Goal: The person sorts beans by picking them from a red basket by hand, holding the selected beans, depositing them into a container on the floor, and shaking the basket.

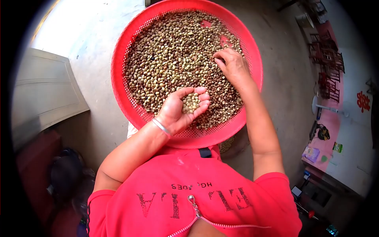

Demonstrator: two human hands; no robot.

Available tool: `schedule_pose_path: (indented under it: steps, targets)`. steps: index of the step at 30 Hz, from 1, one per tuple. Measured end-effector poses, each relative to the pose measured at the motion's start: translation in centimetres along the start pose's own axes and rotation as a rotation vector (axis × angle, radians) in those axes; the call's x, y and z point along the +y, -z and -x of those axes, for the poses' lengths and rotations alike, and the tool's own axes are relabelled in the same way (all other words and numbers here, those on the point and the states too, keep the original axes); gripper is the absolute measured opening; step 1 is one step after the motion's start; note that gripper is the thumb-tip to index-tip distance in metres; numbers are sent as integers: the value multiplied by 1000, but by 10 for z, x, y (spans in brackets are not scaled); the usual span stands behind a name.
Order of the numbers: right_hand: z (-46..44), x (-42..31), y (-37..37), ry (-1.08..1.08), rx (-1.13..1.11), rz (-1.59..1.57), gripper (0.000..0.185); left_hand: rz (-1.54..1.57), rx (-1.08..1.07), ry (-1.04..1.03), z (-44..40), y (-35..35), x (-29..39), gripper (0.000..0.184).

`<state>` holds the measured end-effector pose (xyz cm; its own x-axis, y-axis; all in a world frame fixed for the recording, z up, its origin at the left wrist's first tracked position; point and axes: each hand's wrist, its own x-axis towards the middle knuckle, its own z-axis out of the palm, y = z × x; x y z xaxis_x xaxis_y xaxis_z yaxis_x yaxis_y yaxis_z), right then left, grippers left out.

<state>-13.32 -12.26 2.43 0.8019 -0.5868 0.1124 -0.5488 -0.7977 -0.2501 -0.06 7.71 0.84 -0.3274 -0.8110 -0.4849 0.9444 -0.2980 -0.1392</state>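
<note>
A round red plastic sieve tray point(118, 75) with a perforated rim lies in front of me, holding a wide layer of small brown and pale green beans point(166, 51). My left hand point(183, 106) is palm up over the near part of the tray, fingers curled round a small heap of paler beans point(191, 103). A silver bangle point(161, 126) circles that wrist. On the tray's right side, my right hand point(232, 65) reaches down to the beans with thumb and fingertips drawn together. Whatever lies between those fingertips is too small to make out.
A pale panelled board point(47, 87) stands at the left. Dark wooden stools point(327, 59) line the right wall, with a white fan point(314, 104) nearby. More beans point(227, 144) show below the tray's near edge. Grey concrete floor point(280, 91) surrounds the tray.
</note>
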Motion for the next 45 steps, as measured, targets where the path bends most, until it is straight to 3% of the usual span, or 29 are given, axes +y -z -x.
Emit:
schedule_pose_path:
  steps: [3,5,7,9,11,13,19,30,36,40,45]
  targets:
    - [6,0,-1,23,76,3,15,41,-82,8,-2,4,2,32]
    - [12,-20,19,-200,2,-205,17,-27,69,-74,1,-10,1,32]
    - [20,-32,29,-183,-30,-376,21,-54,76,-118,1,-13,0,33]
    - [27,-45,36,-266,-299,-917,23,-25,54,-160,0,-15,2,33]
    - [17,-48,37,-157,-153,-433,30,-41,51,-161,1,-16,2,33]
    - [11,-40,22,-140,-29,-248,30,-49,58,-126,-2,-11,3,36]
    - [-2,-47,0,-187,-98,138,29,-85,63,-87,0,-5,1,34]
    - [-3,-46,-5,-206,-20,49,12,-71,58,-84,0,-6,3,32]
    - [0,-31,-6,-45,-3,53,12,-79,68,-79,-1,-6,2,30]
    - [-8,-36,1,-48,-107,148,15,-90,69,-77,-2,-5,1,30]
    - [-11,-34,6,-90,-53,39,14,-68,43,-71,-2,-4,2,31]
